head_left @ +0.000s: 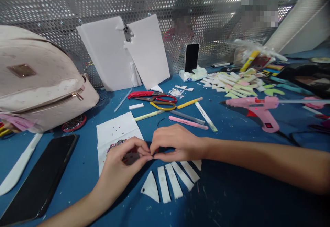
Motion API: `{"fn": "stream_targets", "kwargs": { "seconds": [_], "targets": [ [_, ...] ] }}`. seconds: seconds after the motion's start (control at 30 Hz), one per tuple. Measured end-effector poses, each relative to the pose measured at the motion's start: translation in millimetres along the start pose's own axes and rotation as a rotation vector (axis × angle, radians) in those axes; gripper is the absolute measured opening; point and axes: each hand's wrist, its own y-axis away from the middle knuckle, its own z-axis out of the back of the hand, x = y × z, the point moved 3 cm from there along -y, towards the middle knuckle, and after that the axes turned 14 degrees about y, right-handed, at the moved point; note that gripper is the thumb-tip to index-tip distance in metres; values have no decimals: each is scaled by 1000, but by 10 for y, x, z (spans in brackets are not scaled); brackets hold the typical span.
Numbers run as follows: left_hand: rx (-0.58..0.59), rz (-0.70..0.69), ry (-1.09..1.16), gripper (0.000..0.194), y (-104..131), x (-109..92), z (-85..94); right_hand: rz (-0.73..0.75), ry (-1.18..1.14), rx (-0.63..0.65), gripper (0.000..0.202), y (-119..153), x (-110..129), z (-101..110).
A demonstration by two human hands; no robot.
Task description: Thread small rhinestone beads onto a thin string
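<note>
My left hand point(129, 156) and my right hand point(175, 142) meet fingertip to fingertip above the blue table, both closed in a pinch. Whatever sits between the fingertips is too small or hidden to name. Just below them lies a fan of white strips point(165, 184), several in number, with small clear dots on some. At its left end is a white triangular piece point(151, 187) with a dark dot near its tip. Under my left hand a white paper sheet point(117, 123) carries a heap of coloured sequins point(117, 145), partly covered by the hand.
Beyond my hands lie scissors point(144, 95), a pink marker point(188, 122) and other markers. A pink glue gun point(257, 107) is at right, near a pile of foam scraps point(232, 82). At left are a backpack point(38, 79), a black phone point(41, 179) and a white knife point(22, 163).
</note>
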Motion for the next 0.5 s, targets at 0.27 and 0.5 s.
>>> {"fn": "stream_targets", "kwargs": {
  "seconds": [0.27,0.5],
  "targets": [
    [32,-71,-71,9,21,-53,-17,-222,-149,-96,7,-3,-36,37],
    [384,-373,-283,19,137,-126,-112,-573,-418,-353,9,19,-246,62]
  ]
}}
